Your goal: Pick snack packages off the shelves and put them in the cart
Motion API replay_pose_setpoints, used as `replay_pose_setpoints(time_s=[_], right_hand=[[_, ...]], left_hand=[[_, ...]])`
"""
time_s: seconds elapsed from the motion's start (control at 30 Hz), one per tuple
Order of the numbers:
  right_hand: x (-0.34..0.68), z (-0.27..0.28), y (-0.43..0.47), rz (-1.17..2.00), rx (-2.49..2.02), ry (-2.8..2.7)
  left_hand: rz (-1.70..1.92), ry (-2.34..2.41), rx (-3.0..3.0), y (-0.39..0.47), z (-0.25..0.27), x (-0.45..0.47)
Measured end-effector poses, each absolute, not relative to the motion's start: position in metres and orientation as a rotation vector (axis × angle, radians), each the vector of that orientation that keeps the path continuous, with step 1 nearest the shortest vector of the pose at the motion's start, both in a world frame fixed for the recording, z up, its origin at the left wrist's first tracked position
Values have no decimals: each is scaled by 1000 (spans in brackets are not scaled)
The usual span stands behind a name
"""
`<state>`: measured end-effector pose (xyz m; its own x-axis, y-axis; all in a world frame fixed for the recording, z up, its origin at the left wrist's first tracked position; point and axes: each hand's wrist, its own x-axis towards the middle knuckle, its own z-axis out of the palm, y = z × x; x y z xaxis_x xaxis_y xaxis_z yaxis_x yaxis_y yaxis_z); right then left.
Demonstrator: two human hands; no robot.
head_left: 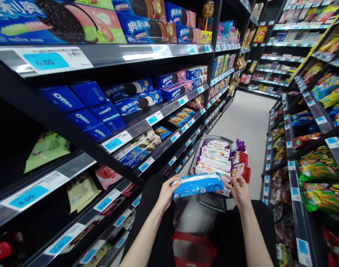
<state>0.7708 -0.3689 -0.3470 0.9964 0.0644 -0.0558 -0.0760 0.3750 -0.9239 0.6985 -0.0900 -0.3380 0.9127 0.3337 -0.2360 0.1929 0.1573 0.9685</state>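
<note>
My left hand (168,191) is closed round the left end of a long blue snack packet (198,185) with a white strip along its top. This packet lies level above the near end of a grey shopping basket (212,203). My right hand (239,190) is just past the packet's right end, thumb and fingers pinched together. What those fingers grip, if anything, I cannot make out. Inside the basket, several white snack packets (215,162) lie in a row, with red packets (240,158) and a purple packet (237,145) along the right side.
Shelves of blue biscuit boxes (138,102) rise on the left, with price-tag rails (116,141) jutting out. Bagged snacks (323,167) fill the right shelves. Pale aisle floor (241,111) runs ahead to another shelf unit (280,55). Something red (194,248) sits low between my knees.
</note>
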Motion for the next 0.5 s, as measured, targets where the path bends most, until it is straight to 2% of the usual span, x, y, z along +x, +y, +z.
replay_pose_setpoints(time_s=[0.27, 0.5], right_hand=[[771, -356, -363, 181, -1537, 49], [770, -365, -361, 248, -1509, 71]], left_hand=[[222, 252, 1611, -89, -336, 697], [257, 158, 1695, -95, -326, 693]])
